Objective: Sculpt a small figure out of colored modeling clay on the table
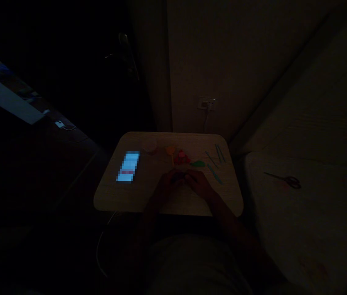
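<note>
In dim light, my left hand (167, 182) and my right hand (198, 183) meet over the front middle of a small wooden table (112, 196). Between them is a dark lump (179, 177), its kind too dim to make out. The fingers of both hands are curled around it. Just beyond my hands lie a red shaped piece (182, 156), an orange flower-like piece with a stem (170, 151) and a green leaf-shaped piece (198, 164). To the right of my right hand rests a flat teal modelling tool (214, 174).
Thin teal sticks (220, 153) lie at the table's right. A lit phone (128, 166) and a pale round container (149, 145) are on the left. Scissors (287, 181) lie on a pale surface to the right. Behind is a wall socket (206, 103) with a plugged-in cable.
</note>
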`<state>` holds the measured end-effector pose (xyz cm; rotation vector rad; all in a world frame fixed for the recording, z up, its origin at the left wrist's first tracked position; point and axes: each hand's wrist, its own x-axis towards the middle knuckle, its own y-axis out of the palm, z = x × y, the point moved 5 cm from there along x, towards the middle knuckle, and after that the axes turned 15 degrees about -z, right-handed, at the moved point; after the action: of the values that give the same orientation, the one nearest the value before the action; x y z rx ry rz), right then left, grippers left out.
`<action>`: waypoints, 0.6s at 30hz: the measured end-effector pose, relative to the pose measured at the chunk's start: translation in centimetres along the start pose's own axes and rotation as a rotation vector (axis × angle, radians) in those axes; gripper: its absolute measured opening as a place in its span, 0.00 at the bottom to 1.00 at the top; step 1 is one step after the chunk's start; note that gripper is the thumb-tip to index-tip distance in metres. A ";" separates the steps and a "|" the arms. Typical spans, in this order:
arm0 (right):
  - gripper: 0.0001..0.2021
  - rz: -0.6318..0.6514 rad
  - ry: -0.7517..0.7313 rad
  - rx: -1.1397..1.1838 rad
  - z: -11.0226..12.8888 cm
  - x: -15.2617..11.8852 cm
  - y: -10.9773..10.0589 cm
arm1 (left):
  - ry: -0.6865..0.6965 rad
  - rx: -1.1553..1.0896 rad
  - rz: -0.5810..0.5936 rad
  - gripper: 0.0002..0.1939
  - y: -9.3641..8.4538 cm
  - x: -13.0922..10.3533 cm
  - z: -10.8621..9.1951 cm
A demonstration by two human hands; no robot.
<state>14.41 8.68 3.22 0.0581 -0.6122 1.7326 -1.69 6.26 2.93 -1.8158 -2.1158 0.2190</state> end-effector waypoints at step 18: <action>0.20 -0.027 0.015 0.061 -0.2 -0.1 -0.1 | 0.022 0.076 0.087 0.19 0.5 -0.4 0.4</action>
<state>14.62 8.69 3.07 0.0949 -0.5452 1.7241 -1.29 6.00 2.36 -1.8591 -1.9882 0.2948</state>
